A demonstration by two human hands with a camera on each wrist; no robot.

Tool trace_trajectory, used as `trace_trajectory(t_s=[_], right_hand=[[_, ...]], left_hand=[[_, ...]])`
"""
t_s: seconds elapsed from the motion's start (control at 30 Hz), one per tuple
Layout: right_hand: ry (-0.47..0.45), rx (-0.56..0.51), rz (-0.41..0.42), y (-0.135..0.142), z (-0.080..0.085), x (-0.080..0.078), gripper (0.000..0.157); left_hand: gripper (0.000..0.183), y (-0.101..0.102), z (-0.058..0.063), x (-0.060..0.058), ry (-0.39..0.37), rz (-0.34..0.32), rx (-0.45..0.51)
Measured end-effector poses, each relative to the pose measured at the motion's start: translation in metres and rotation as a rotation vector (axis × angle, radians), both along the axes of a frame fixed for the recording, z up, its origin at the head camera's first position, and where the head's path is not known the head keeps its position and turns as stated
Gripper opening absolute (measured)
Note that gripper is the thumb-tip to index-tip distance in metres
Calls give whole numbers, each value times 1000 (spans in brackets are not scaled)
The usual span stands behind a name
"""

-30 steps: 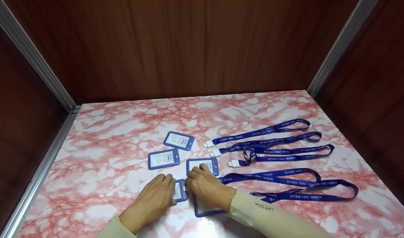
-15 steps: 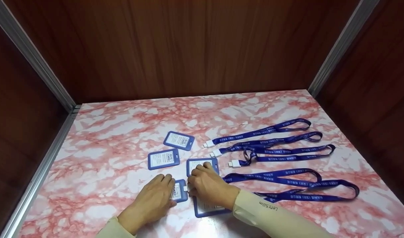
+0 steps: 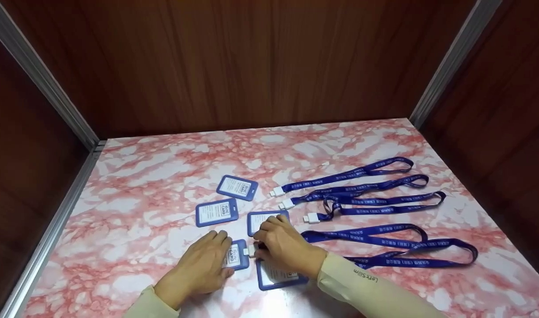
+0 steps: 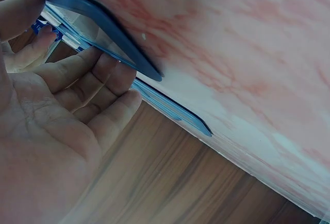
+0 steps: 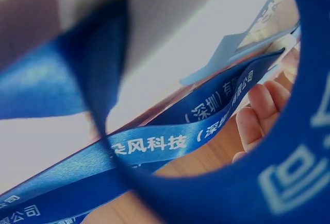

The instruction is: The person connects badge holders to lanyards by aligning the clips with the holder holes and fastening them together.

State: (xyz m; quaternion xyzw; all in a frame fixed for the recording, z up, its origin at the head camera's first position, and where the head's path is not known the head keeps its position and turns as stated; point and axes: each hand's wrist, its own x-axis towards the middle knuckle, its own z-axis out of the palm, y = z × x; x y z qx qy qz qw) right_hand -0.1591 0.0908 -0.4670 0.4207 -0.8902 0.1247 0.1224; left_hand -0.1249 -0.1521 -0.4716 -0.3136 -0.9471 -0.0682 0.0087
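In the head view my left hand (image 3: 203, 265) grips a blue-framed badge holder (image 3: 239, 255) by its long edges, thumb at the near side and fingers across the far side. The left wrist view shows the holder's frame (image 4: 111, 23) tilted off the table at the fingertips. A white clip (image 3: 251, 251) meets the slotted end of this holder; whether it is fastened is too small to tell. My right hand (image 3: 289, 247) pinches the clip end of a blue lanyard (image 3: 375, 238). Its printed strap (image 5: 154, 144) fills much of the right wrist view, and the right fingertips are partly hidden.
Two badge holders lie farther back, an upper one (image 3: 237, 187) and a lower one (image 3: 216, 213). Another holder (image 3: 257, 219) and a larger holder (image 3: 273, 278) lie partly under my right hand. Several lanyards with white clips, one strap (image 3: 340, 178) rearmost, stretch rightwards on the marbled table (image 3: 163, 163).
My right hand has shifted slightly right, baring more of the white clip beside the holder's slot. My left hand keeps its grip nearly in place.
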Motion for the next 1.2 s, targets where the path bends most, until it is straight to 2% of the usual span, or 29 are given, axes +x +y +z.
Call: trace_trajectory(t_s=[0.23,0.47,0.8,1.2], right_hand=[[-44,-18,-27,5,4,0,27],[-32,-47,-27,11,5,0,21],[2,-77,-38,18,4,0,21],[11,-38,-61,25,6,0,25]], left_hand=[[62,-1,-1,-1,1,-3,18],[64,-1,-2,0,23,-11,38],[66,2,-2,-1,39,-11,60],[61,6,-2,-5,85,-13,107]])
